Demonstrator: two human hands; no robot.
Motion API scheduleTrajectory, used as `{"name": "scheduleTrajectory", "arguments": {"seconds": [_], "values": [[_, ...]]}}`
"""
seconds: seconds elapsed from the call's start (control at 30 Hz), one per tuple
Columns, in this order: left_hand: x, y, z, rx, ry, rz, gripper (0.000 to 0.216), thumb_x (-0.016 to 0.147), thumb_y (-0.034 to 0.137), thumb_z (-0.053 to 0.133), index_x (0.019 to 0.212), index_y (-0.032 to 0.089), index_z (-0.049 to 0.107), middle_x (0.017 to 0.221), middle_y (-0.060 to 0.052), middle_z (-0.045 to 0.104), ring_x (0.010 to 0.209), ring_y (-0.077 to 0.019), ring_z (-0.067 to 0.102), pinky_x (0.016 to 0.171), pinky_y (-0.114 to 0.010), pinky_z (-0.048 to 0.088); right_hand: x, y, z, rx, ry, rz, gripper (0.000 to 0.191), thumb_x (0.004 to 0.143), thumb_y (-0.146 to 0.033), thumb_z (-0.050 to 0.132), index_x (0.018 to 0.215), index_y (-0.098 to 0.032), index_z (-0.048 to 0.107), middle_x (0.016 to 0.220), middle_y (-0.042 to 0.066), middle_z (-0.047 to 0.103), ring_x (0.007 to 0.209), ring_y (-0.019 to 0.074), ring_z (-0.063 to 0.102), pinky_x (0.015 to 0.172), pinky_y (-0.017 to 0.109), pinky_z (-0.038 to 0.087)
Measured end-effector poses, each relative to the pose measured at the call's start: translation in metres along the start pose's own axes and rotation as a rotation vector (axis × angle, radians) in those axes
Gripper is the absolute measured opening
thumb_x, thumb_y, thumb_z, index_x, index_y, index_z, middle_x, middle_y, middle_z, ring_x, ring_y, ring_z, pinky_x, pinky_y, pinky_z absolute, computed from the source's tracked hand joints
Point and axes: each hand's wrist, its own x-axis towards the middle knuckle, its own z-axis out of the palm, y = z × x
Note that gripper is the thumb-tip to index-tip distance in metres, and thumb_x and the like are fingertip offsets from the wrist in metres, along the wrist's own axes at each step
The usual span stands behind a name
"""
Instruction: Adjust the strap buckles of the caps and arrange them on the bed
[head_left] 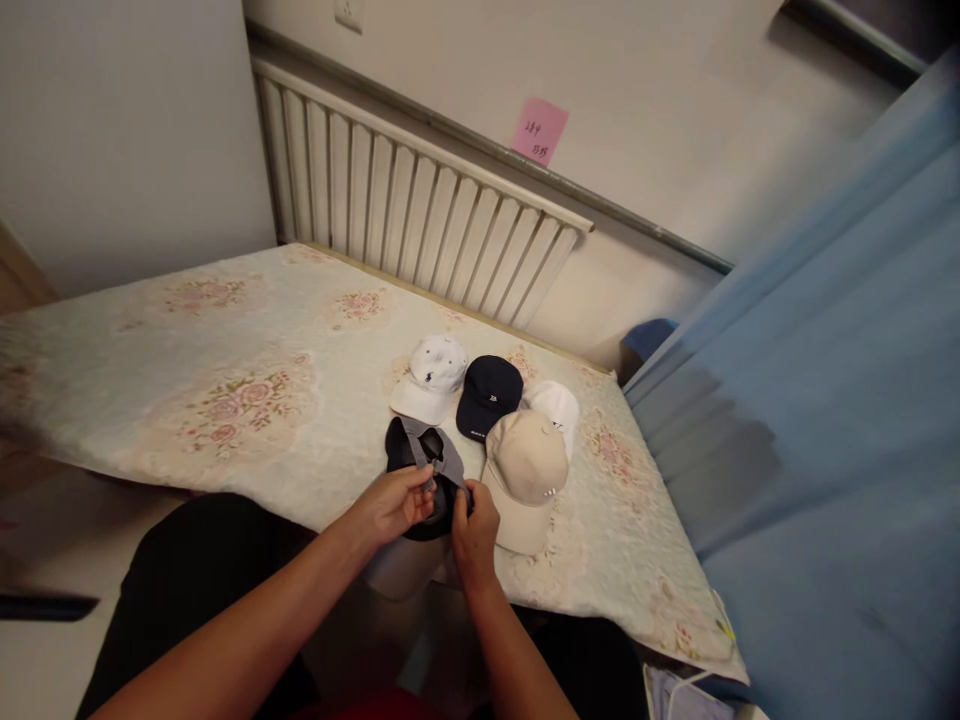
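Note:
A grey baseball cap (448, 460) with a dark inside is held at the table's front edge, its opening towards me and its brim pointing down at my lap. My left hand (401, 500) pinches the back strap near its buckle, thumb and fingers closed. Around the cap's right rim, my right hand (474, 525) is closed. Just beyond lie a white cap (433, 375) with a small dark emblem and a navy cap (491, 390). To the right of my right hand sits a beige cap (527, 460), partly covering another white cap (555, 402).
The caps lie on a table with a floral padded cover (315, 400). Behind it stand a white radiator (420, 200) and a wall bearing a pink note (540, 130). A blue curtain (825, 400) hangs along the right side. My dark-clothed knees (195, 570) are below the front edge.

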Motion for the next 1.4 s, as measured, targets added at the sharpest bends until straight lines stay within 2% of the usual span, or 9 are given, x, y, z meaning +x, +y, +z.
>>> {"name": "scheduleTrajectory", "arguments": {"seconds": [0.27, 0.33, 0.47, 0.53, 0.73, 0.97, 1.27, 1.4], "values": [[0.006, -0.002, -0.003, 0.002, 0.029, 0.016, 0.01, 0.084, 0.013, 0.056, 0.076, 0.016, 0.051, 0.053, 0.005, 0.054, 0.041, -0.0054, 0.052, 0.046, -0.017, 0.045, -0.008, 0.004, -0.001, -0.037, -0.065, -0.068, 0.02, 0.087, -0.019, 0.04, 0.092, -0.018, 0.059, 0.083, 0.005, 0.062, 0.079, 0.0176, 0.057, 0.073, 0.029, 0.045], [0.006, -0.002, -0.003, 0.024, 0.029, 0.04, 0.011, 0.082, 0.013, 0.058, 0.076, 0.016, 0.05, 0.054, 0.005, 0.055, 0.042, -0.0057, 0.052, 0.045, -0.017, 0.044, -0.007, 0.004, -0.003, -0.035, -0.06, -0.091, 0.02, 0.085, -0.018, 0.044, 0.097, -0.017, 0.059, 0.089, 0.007, 0.062, 0.085, 0.0192, 0.057, 0.077, 0.032, 0.047], [0.006, -0.002, -0.002, 0.071, 0.015, 0.093, 0.012, 0.077, 0.012, 0.062, 0.077, 0.016, 0.05, 0.055, 0.004, 0.055, 0.043, -0.006, 0.051, 0.044, -0.016, 0.043, 0.001, -0.003, -0.012, -0.023, -0.039, -0.168, 0.04, 0.079, -0.015, 0.052, 0.119, -0.016, 0.052, 0.11, 0.012, 0.061, 0.105, 0.0236, 0.054, 0.093, 0.041, 0.044], [0.005, -0.002, -0.002, 0.091, 0.01, 0.113, 0.013, 0.075, 0.013, 0.064, 0.077, 0.016, 0.051, 0.055, 0.004, 0.055, 0.044, -0.0058, 0.051, 0.044, -0.016, 0.044, 0.007, -0.01, -0.018, -0.026, -0.051, -0.195, 0.044, 0.078, -0.015, 0.055, 0.122, -0.016, 0.05, 0.113, 0.012, 0.059, 0.108, 0.0243, 0.052, 0.096, 0.042, 0.043], [-0.001, -0.004, -0.001, 0.142, -0.008, 0.167, 0.016, 0.072, 0.017, 0.068, 0.078, 0.016, 0.053, 0.056, 0.005, 0.054, 0.046, -0.006, 0.05, 0.045, -0.017, 0.043, 0.025, -0.034, -0.031, -0.003, -0.181, -0.232, 0.04, 0.077, -0.014, 0.06, 0.117, -0.02, 0.055, 0.103, 0.009, 0.058, 0.101, 0.0227, 0.052, 0.09, 0.038, 0.045], [-0.006, -0.003, -0.002, 0.285, -0.069, 0.231, 0.02, 0.07, 0.023, 0.069, 0.086, 0.013, 0.06, 0.06, 0.004, 0.055, 0.048, -0.0052, 0.048, 0.047, -0.017, 0.04, 0.038, -0.046, -0.032, -0.047, -0.312, -0.256, 0.028, 0.079, -0.014, 0.059, 0.106, -0.022, 0.062, 0.091, 0.006, 0.059, 0.091, 0.0214, 0.054, 0.082, 0.034, 0.045], [-0.005, -0.008, -0.006, 0.355, -0.085, 0.239, 0.027, 0.07, 0.031, 0.069, 0.09, 0.014, 0.061, 0.062, 0.004, 0.055, 0.051, -0.0064, 0.047, 0.051, -0.019, 0.039, 0.038, -0.044, -0.03, -0.01, -0.315, -0.237, 0.021, 0.078, -0.012, 0.06, 0.097, -0.021, 0.064, 0.085, 0.004, 0.059, 0.084, 0.0196, 0.054, 0.075, 0.031, 0.044], [-0.005, -0.005, -0.007, 0.386, -0.029, 0.263, 0.03, 0.07, 0.038, 0.07, 0.084, 0.012, 0.062, 0.058, 0.005, 0.05, 0.048, -0.005, 0.041, 0.046, -0.016, 0.033, 0.035, -0.041, -0.029, 0.043, -0.275, -0.209, 0.017, 0.079, -0.016, 0.06, 0.096, -0.021, 0.063, 0.083, 0.003, 0.058, 0.082, 0.0186, 0.054, 0.073, 0.03, 0.044]]}}
